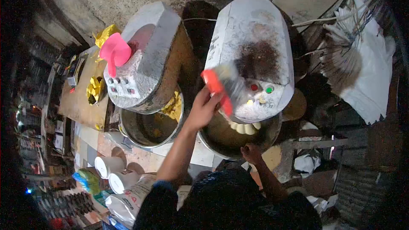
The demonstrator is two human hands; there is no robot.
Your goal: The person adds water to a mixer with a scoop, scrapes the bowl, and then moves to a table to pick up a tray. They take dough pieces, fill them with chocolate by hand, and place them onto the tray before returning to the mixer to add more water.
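Note:
My left hand (204, 108) is closed around a red brush (218, 88), held against the front of the right mixer's white head (249, 30). The brush's pale bristle side is smeared by motion. Close to the brush on the mixer are a red button and a green button (269, 90). Below the head, a pale ridged piece (245, 127) shows over the mixer's metal bowl (219, 147). My right hand (251, 153) is curled at the near right side of this bowl; what its fingers hold, if anything, is hidden.
To the left stands a second mixer (142, 59), a pink scoop (115, 53) on top and yellow material in its bowl (123, 132). White buckets (108, 166) and sacks sit lower left. A wooden table (81, 102) is beyond; white sacking (362, 64) hangs right.

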